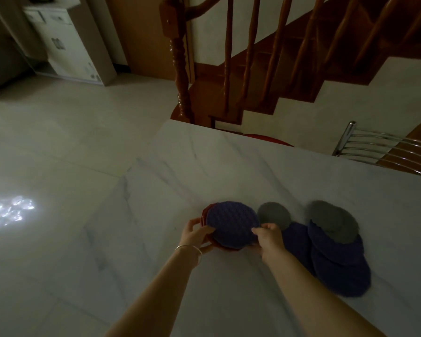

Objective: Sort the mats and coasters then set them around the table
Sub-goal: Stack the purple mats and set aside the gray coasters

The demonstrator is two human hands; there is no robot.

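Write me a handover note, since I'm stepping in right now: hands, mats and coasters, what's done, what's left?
Left hand and right hand together grip a small stack: blue round mat on top, red pieces under it.
On the table, right of the hands: small grey coaster, a grey round on overlapping blue mats.
Done: nothing set out around the table yet.
Left: finish sorting, then set the places.

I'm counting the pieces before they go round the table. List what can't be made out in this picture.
- Head view: the red mats under the purple mat that both hands, left and right, hold; only edges show, so no count.
- Head view: the purple pile beside them; grey coasters and overlap hide its layers.
- Head view: the chair, cut off by the right edge.
- Dim light blurs the mat textures.
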